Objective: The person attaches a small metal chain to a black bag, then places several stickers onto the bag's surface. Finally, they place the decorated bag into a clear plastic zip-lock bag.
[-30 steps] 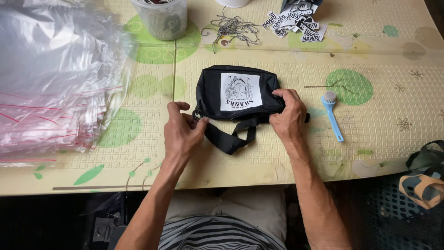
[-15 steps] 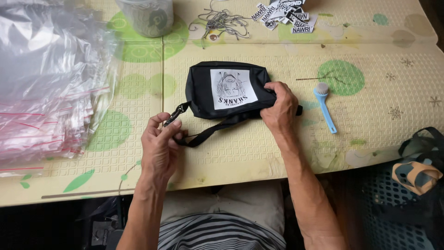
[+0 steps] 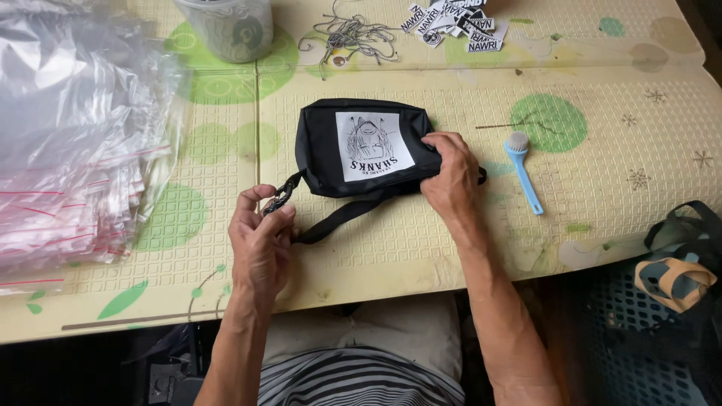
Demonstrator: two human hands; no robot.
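A black pouch bag point(image 3: 323, 154) with a white printed patch lies on the patterned mat point(image 3: 602, 248). My left hand point(image 3: 259, 240) pinches the clip end of the bag's black strap point(image 3: 342, 216) near the bag's lower left corner. On the bag's right end rests my right hand point(image 3: 451, 177), fingers curled over the edge and pressing it down. The strap runs from the bag's underside out toward my left hand.
A stack of clear plastic zip bags point(image 3: 68, 143) fills the left side. At the back stand a clear tub point(image 3: 226, 26), a tangle of cords point(image 3: 350, 37) and several printed labels point(image 3: 451, 19). A blue brush point(image 3: 523, 173) lies right of the bag. A basket point(image 3: 662, 301) sits at lower right.
My left hand has drawn the strap's clip end out to the left and toward me, away from the bag. My right hand stays on the bag's right end.
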